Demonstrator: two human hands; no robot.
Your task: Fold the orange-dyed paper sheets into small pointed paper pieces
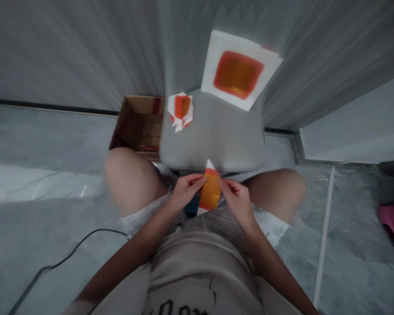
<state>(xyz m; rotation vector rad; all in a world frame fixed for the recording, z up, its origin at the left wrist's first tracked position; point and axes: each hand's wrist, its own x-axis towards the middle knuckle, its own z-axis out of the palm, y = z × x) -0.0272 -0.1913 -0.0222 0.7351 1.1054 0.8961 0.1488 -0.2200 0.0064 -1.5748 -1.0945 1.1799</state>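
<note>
Paper diamond (210, 191), orange centre, white tips, left hand (186, 192), right hand (237, 201) pinching

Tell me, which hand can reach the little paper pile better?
The left hand, probably: it is nearer the small paper pile, on that side of the folded orange paper. The right hand is farther away. Both hands pinch the paper.

We found matt, folded orange-and-white paper (210, 190), a rough brown cardboard box (141, 122), a smooth grey padded seat (213, 131), and glossy veined stone flooring (49, 183).
</note>
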